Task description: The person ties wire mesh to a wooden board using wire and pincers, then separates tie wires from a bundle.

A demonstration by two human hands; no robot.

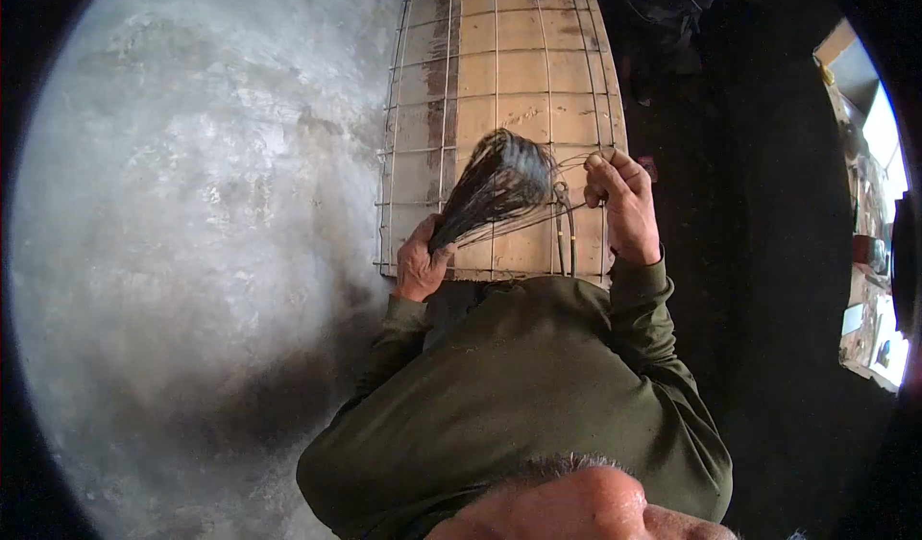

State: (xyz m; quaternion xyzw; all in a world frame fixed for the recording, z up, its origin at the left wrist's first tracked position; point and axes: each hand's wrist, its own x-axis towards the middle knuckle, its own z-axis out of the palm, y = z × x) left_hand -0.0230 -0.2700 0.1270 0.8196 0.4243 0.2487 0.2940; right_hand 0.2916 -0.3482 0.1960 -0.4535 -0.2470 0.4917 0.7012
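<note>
My left hand [419, 259] is closed around the narrow end of a bundle of thin dark tie wire [499, 180], whose looped wide end fans out up and to the right. My right hand [624, 194] pinches a few strands of this wire, drawn out sideways from the bundle. Between my hands, a pair of pincers [567, 223] with dark handles and yellowish marks lies on the board. Under everything is a grid of thin metal rods [497, 69] over a wooden board [519, 108].
A grey, mottled concrete surface [182, 175] fills the left side. The right side is very dark, with a dark, unclear bundle [672, 2] at the top. Farther right, a bright opening [879, 127] shows cluttered items. The board's near edge is close to my body.
</note>
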